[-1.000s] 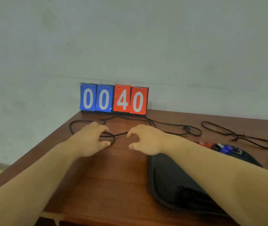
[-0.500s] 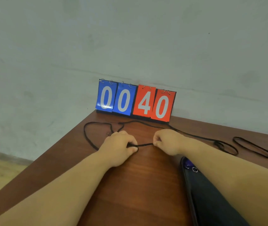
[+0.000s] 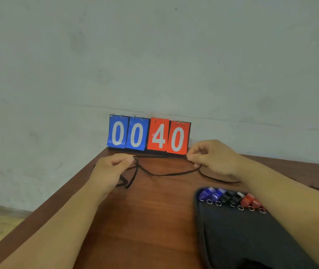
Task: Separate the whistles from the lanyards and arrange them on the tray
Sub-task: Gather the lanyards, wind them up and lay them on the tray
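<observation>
**Limp cord, pinched at both ends**

The left hand [image 3: 114, 167] and right hand [image 3: 211, 157] each pinch the black lanyard [image 3: 166, 174], lifted above the wooden surface [image 3: 145, 220]. It looks light and floppy; grip near the ends. Whistles [image 3: 230, 198] line the black tray [image 3: 238, 239].

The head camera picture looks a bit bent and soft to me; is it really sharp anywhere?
Head view: even, dim light, no glare; scoreboard digits read crisply; black lanyard slightly smeared between left hand and right hand; whistles soft; table edges splay from wide-angle distortion.
</observation>
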Available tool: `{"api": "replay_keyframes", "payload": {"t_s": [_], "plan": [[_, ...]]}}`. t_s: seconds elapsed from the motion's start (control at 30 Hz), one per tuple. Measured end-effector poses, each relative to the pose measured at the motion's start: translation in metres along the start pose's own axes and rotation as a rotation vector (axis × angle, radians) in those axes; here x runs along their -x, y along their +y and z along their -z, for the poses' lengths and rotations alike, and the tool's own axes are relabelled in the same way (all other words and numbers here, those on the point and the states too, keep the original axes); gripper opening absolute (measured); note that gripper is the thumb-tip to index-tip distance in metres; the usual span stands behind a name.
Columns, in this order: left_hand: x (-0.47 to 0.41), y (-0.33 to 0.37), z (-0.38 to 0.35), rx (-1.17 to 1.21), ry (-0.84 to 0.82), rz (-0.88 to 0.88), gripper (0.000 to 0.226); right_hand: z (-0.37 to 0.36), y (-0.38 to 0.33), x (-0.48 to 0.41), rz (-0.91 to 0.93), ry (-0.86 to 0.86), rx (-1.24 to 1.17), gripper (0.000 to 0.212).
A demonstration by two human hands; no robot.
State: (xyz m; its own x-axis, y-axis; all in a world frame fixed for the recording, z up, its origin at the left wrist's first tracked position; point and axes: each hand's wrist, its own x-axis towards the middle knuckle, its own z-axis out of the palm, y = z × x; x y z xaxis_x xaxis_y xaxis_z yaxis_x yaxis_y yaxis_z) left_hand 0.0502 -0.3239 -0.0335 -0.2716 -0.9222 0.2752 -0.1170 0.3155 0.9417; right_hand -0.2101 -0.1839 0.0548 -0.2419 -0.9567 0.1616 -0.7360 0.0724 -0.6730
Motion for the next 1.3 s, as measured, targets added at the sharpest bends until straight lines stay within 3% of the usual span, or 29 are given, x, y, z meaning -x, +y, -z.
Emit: {"api": "replay_keyframes", "payload": {"t_s": [0.2, 0.33, 0.47, 0.53, 0.67, 0.8, 1.0, 1.1, 1.3], "plan": [[0.012, 0.017, 0.0, -0.09, -0.112, 0.065, 0.012, 0.034, 0.028, 0.035, -0.087, 0.138, -0.107, 0.004], [0.019, 0.025, 0.002, -0.444, -0.246, 0.051, 0.024, 0.04, 0.034, 0.049, -0.115, 0.178, -0.145, 0.005], [0.024, 0.036, -0.002, -0.565, -0.185, -0.02, 0.017, 0.039, 0.027, 0.056, -0.087, 0.17, -0.161, 0.007], [0.025, 0.043, -0.002, -0.39, -0.073, -0.004, 0.022, 0.04, 0.022, 0.059, -0.067, 0.167, -0.179, 0.008], [0.018, 0.06, -0.002, 0.273, 0.103, 0.186, 0.024, 0.05, 0.023, 0.069, -0.044, 0.171, -0.245, 0.011], [0.019, 0.086, -0.015, 0.828, 0.122, 0.349, 0.028, 0.062, 0.035, 0.084, -0.068, 0.197, -0.269, 0.012], [0.027, 0.118, -0.064, 1.305, 0.02, 0.412, 0.026, 0.083, 0.07, 0.109, -0.182, 0.167, -0.438, 0.013], [0.041, 0.134, -0.099, 1.046, -0.08, 0.419, 0.029, 0.093, 0.086, 0.121, -0.231, 0.152, -0.518, 0.012], [0.088, 0.159, -0.164, -0.162, -0.427, 0.022, 0.024, 0.117, 0.089, 0.138, -0.128, 0.177, -0.503, 0.009]]}}
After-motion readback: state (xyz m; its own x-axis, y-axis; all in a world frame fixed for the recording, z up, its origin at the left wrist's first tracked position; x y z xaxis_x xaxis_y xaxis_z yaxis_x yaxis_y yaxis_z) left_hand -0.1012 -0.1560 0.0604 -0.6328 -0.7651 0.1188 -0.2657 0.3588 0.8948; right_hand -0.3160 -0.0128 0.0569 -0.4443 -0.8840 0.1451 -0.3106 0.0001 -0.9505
